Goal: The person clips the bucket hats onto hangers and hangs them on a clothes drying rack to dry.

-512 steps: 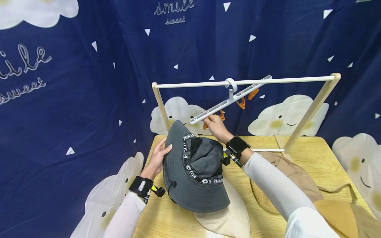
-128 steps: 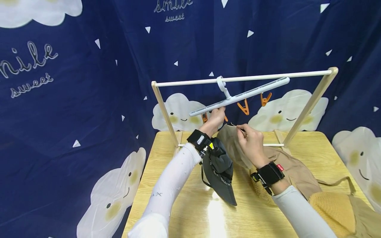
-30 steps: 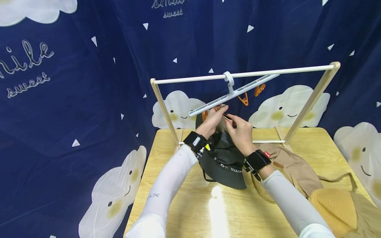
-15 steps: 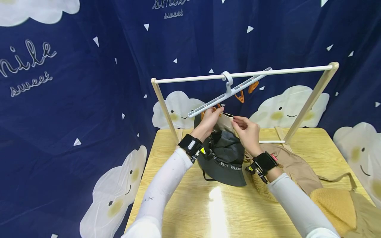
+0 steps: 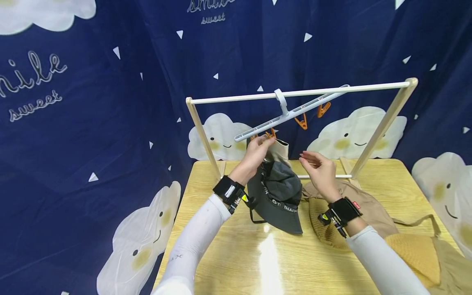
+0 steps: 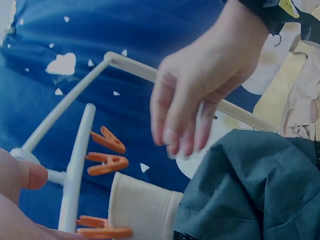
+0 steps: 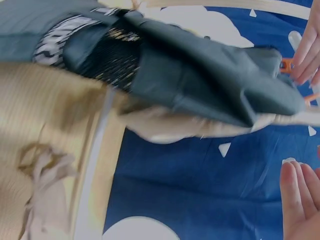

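Navy curtain (image 5: 88,135) printed with smiling clouds is filling the background; a pale wooden table (image 5: 228,262) is standing before it, carrying a wood-and-white rack (image 5: 230,98). Tan fabric items with mustard woven parts (image 5: 413,250) are lying at the table's right side. A dark grey bucket hat (image 5: 280,188) is hanging under the near end of a pale plastic hanger (image 5: 284,117), which is hooking over the rack's bar and sitting at a slant. Behind the grey crown, a cream hat (image 5: 280,150) is showing its edge. Left hand (image 5: 256,151) is reaching to the near clips, covering them; whether it is pinching one, I cannot tell. Right hand (image 5: 321,170) is hovering apart from both hats, fingers loosely bent. One orange clip (image 6: 105,232) is gripping the cream edge; two farther clips (image 5: 301,122) are dangling free.
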{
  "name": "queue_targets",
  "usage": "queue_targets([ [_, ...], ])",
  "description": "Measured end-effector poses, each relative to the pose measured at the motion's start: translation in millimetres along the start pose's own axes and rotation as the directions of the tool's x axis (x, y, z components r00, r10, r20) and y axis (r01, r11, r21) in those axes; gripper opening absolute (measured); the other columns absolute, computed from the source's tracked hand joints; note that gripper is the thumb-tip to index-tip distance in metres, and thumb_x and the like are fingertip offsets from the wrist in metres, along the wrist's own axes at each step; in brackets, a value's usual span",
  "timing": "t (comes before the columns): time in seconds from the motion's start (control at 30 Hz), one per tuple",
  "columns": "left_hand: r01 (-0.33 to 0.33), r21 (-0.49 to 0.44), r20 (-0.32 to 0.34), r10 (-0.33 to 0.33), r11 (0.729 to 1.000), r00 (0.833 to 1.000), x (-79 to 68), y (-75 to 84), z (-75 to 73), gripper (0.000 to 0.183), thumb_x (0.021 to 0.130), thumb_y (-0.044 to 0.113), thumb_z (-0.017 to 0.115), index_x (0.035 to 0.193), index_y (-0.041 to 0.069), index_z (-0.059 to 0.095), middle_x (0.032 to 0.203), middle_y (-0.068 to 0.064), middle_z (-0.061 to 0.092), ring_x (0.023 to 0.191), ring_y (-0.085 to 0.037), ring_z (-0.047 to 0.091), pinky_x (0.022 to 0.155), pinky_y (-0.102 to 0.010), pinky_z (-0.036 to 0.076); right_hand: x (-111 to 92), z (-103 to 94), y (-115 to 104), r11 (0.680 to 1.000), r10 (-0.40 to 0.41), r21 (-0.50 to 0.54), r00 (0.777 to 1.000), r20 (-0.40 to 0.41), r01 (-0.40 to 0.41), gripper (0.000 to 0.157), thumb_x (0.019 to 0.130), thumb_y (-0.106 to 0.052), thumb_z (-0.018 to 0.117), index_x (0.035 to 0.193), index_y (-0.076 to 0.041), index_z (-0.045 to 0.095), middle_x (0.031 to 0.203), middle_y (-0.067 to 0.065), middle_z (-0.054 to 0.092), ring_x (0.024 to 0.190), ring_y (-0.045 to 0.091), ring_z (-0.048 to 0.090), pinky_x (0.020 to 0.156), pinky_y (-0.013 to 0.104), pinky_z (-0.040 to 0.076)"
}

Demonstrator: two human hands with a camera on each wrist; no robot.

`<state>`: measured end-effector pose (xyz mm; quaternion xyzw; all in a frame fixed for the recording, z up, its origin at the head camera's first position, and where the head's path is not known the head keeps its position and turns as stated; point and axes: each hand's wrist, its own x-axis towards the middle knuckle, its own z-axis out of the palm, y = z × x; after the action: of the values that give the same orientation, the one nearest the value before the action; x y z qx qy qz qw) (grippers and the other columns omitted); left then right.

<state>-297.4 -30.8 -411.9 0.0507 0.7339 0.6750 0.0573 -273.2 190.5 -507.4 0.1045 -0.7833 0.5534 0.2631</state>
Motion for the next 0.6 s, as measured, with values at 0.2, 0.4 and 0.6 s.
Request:
queue_targets([
  [0.2, -0.064, -0.057, -0.014, 0.063, 0.996, 0.998, -14.4, 10.5, 4.8, 0.063, 0.105, 0.028, 0.061, 0.157, 0.0, 0.037, 0.164, -0.018, 0.037, 0.154, -0.031, 0.035, 0.123, -0.04, 0.034, -19, -29.3, 16, 0.997, 0.067, -0.046, 0.998, 0.016, -0.066, 0.028, 0.099, -0.013, 0.074, 0.124, -0.001, 0.073, 0.117, 0.022, 0.075, 0.095, -0.012, 0.066, 0.081, 0.006, 0.051],
  [0.4, -0.217, -0.119, 0.016, 0.22, 0.969, 0.975, -11.9, 14.0, 17.3, 0.056, 0.107, 0.017, 0.059, 0.154, -0.004, 0.038, 0.157, -0.021, 0.046, 0.146, -0.029, 0.048, 0.116, -0.028, 0.041, -48, -66.8, 45, 0.986, 0.095, -0.142, 0.994, 0.05, -0.087, 0.03, 0.101, -0.009, 0.07, 0.127, 0.007, 0.069, 0.119, 0.028, 0.072, 0.095, -0.018, 0.06, 0.08, 0.004, 0.049],
  [0.6, -0.229, -0.206, 0.023, 0.239, 0.951, 0.971, -1.0, 9.3, 31.5, 0.049, 0.108, 0.013, 0.057, 0.151, -0.005, 0.042, 0.154, -0.023, 0.05, 0.145, -0.028, 0.05, 0.114, -0.027, 0.043, -87, -111.3, 84, 0.942, 0.182, -0.298, 0.982, 0.057, -0.158, 0.035, 0.102, -0.013, 0.069, 0.13, 0.007, 0.066, 0.119, 0.03, 0.071, 0.093, -0.023, 0.051, 0.075, 0.0, 0.045],
])
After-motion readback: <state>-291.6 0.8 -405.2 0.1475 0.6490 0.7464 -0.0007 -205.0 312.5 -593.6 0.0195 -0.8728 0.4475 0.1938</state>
